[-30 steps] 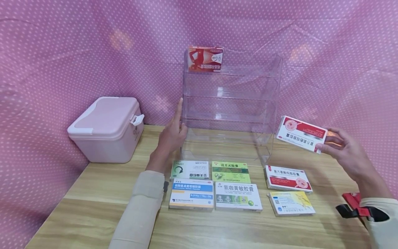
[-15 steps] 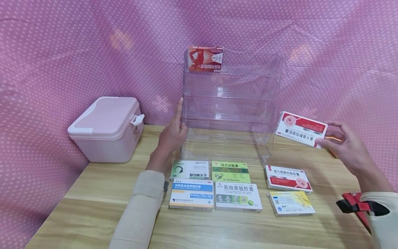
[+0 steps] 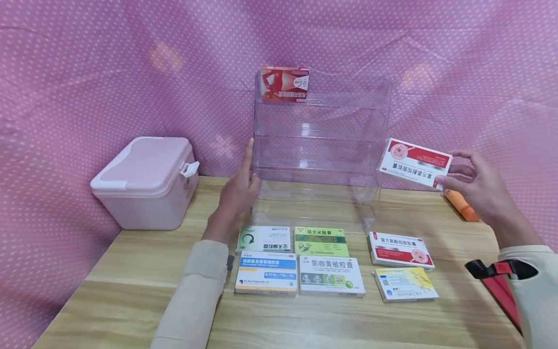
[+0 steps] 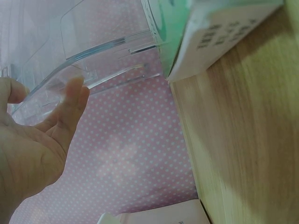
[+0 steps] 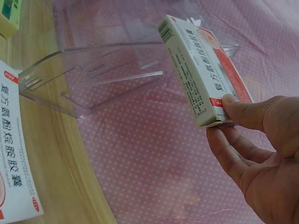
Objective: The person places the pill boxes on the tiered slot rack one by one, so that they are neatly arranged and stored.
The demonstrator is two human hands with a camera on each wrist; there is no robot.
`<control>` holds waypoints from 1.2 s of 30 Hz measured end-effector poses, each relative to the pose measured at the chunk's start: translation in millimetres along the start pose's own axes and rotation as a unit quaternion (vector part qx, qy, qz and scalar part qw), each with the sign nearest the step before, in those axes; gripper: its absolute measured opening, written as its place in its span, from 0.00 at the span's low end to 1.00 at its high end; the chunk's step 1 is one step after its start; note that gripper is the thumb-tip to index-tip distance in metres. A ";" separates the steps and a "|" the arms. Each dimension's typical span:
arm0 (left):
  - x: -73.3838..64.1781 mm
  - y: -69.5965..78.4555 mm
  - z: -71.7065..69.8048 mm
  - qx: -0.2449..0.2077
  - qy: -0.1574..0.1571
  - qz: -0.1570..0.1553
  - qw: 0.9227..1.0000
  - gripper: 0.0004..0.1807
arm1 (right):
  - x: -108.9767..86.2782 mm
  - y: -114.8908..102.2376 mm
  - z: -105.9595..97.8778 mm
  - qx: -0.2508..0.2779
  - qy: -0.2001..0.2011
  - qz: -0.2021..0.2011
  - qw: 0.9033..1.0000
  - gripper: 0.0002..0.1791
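My right hand (image 3: 481,191) pinches one end of a red-and-white medicine box (image 3: 414,164), thumb on its printed front and fingers behind. The box is tilted, its far end overlapping the right edge of a clear tiered display rack (image 3: 320,137) in the head view. Against the rack's left side rests my left hand (image 3: 237,189), its index finger extended upward along the panel. In the left wrist view its thumb and fingertips lie by the clear panel's edge (image 4: 70,61), a wide gap between them. A red medicine box (image 3: 285,85) sits in the rack's top tier at left.
Several medicine boxes lie flat before the rack, among them a green-yellow box (image 3: 320,242), a blue-and-white box (image 3: 267,274) and a matching red-and-white box (image 3: 402,249). A pink lidded storage box (image 3: 146,194) stands left. An orange object (image 3: 462,206) lies behind my right hand.
My right hand has raised the red-and-white medicine box and brought it slightly left, up beside the rack's right edge. The left hand keeps its place on the rack; the head view has shifted slightly.
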State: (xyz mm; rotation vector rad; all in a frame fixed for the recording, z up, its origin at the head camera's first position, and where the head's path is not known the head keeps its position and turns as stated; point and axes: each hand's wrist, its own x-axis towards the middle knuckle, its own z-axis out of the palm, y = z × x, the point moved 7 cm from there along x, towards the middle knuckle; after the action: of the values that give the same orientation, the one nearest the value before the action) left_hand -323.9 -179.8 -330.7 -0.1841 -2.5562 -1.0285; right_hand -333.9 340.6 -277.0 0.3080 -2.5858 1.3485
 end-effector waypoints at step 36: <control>1.0 -1.7 -0.3 0.003 0.000 0.003 1.000 0.48 | 130.8 -147.0 12.2 0.126 0.079 -0.032 0.988 0.32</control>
State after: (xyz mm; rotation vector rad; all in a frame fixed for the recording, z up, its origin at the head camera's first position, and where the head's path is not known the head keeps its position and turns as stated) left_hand -325.1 -181.2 -331.2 -0.1891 -2.5577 -1.0186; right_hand -419.2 236.7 -132.6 0.3074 -2.2607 1.6092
